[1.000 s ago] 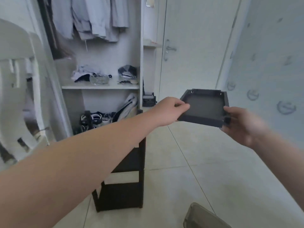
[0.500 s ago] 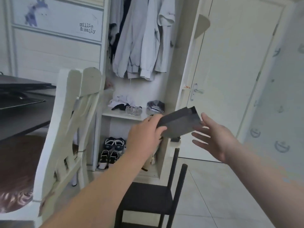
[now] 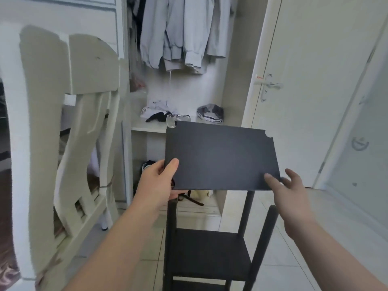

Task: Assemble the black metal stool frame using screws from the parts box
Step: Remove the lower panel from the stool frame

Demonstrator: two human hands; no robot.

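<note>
Between the two hands sits a flat black panel (image 3: 220, 156), its broad face turned up toward the camera, with a small rounded notch cut into its far right corner. The left hand (image 3: 156, 183) grips the panel's near left corner, thumb laid on the top face and the other fingers curled beneath the edge. The right hand (image 3: 291, 198) meets the near right corner with its thumb resting on the top face. Its fingers are spread and loose just past the panel's right edge, and it is not clear whether any of them press the underside.

Below both hands the black stool frame (image 3: 210, 248) stands upright on the tiled floor (image 3: 294, 269), with a dark shelf set between its posts. One post rises under the left hand, one reaches up to the panel's near edge, and another ends under the right wrist. Whether the panel touches any post cannot be told.

Left of the left forearm, close by, stands a white wooden chair (image 3: 42, 101). Beyond the hands, grey clothes (image 3: 178, 38) hang in an open wardrobe above folded clothing (image 3: 210, 113) on a shelf. Beyond the right hand is a closed white door (image 3: 315, 59) with its handle (image 3: 267, 84).
</note>
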